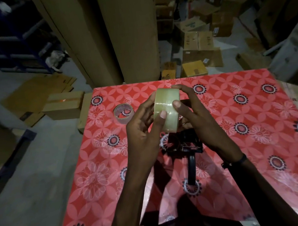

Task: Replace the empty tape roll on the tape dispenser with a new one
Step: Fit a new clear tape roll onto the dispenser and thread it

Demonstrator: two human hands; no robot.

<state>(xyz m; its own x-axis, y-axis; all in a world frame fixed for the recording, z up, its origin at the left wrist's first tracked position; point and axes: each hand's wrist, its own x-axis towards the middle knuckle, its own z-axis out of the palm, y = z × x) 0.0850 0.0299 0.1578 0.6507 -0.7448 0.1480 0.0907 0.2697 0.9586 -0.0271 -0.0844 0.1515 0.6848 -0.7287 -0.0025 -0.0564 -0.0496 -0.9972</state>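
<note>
I hold a full roll of yellowish clear tape [167, 104] on edge above the table, between both hands. My left hand [142, 129] grips its left side, thumb resting on the tape's outer face. My right hand [195, 116] grips the right side, thumb also on the face. Directly below the roll lies the black tape dispenser [185, 145], its handle [191, 168] pointing toward me; my hands hide its front part. The empty tape roll [123, 113], a bare core, lies flat on the table to the left.
The table carries a red flowered cloth [235, 123]. Cardboard boxes [63, 106] stand against its left edge, and more boxes [199, 54] litter the floor behind. Tall brown paper rolls [119, 34] rise behind the table's far edge.
</note>
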